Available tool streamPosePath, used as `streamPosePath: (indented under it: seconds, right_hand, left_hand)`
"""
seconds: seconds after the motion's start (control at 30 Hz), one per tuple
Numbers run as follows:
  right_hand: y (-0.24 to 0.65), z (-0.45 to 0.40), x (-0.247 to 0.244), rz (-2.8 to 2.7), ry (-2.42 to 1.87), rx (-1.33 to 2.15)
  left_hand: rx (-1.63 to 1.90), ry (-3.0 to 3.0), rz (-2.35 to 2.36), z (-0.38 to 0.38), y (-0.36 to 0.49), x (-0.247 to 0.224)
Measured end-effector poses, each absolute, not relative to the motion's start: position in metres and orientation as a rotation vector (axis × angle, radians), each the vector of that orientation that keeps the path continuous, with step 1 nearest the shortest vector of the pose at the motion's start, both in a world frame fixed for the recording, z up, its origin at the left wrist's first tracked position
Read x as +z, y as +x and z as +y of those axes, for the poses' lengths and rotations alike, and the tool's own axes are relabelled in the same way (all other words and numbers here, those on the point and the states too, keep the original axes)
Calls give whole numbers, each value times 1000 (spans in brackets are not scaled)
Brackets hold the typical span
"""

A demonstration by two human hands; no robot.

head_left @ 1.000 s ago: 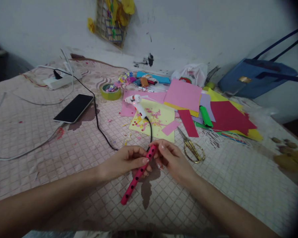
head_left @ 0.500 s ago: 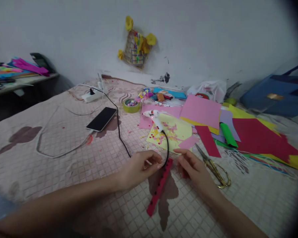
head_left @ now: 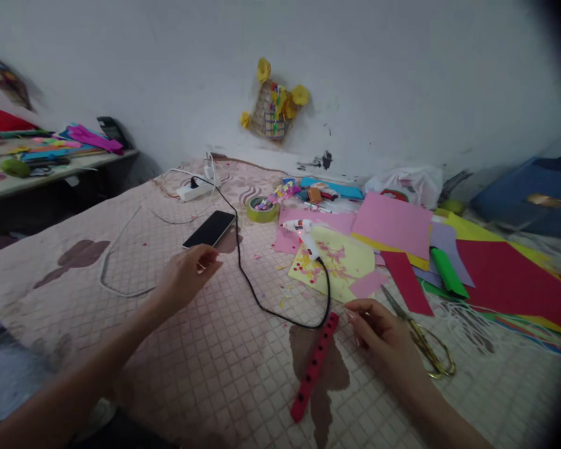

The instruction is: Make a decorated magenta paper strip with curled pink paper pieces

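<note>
My left hand [head_left: 189, 274] hovers just in front of a dark-screened phone [head_left: 210, 229], its fingers loosely bent with a gap to the thumb and nothing visible between them. On the cloth, right of centre, lies a narrow red strip with a row of black dots [head_left: 318, 358]. My right hand [head_left: 378, 327] is just right of the strip's far end, fingers half curled and apart, holding nothing I can see. Beyond the strip a white glue gun [head_left: 305, 237] with a small red light rests on a pale yellow sheet [head_left: 355, 257]. Its black cable [head_left: 266, 308] loops past the strip.
Gold-handled scissors [head_left: 425, 349] lie right of my right hand. Coloured paper sheets [head_left: 395, 224] spread behind them. Green tape [head_left: 262, 211] sits behind the phone, and a white power strip [head_left: 199, 189] stands farther back. A white cable [head_left: 121, 293] curves at left.
My left hand has moved left, away from the black cable and red strip, to beside the phone. The right hand stays near the strip. The view has shifted slightly.
</note>
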State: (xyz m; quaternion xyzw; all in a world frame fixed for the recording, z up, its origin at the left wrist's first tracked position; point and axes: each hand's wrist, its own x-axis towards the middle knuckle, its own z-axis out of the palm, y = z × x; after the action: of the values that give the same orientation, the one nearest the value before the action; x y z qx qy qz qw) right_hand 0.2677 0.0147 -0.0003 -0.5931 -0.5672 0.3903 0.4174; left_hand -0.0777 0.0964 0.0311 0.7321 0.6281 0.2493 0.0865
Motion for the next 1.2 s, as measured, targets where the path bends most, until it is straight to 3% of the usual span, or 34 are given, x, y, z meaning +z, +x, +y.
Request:
streamPosePath:
  seconds: [0.17,0.67,0.8,0.93,1.07,1.2]
  right_hand:
    - [267,13,1,-1436,-1494,1056]
    - [267,15,2,-1409,-1492,1076]
    - [267,17,2,-1397,-1490,1064]
    - [268,19,1,-1364,-1473,1080]
    - [269,20,-1,-1394,-1511,1070]
    - [271,22,-2,-1466,-1503,1065]
  left_hand:
    - [403,2196,2384,114,-125,17]
    - [232,2215,2324,133,-132,11]
    - [392,2434,2357,118,-114,26]
    - [738,2441,1897,94,-62,43]
    - [599,2346,1297,76,6,46]
    - [363,2395,1042,67,64,41]
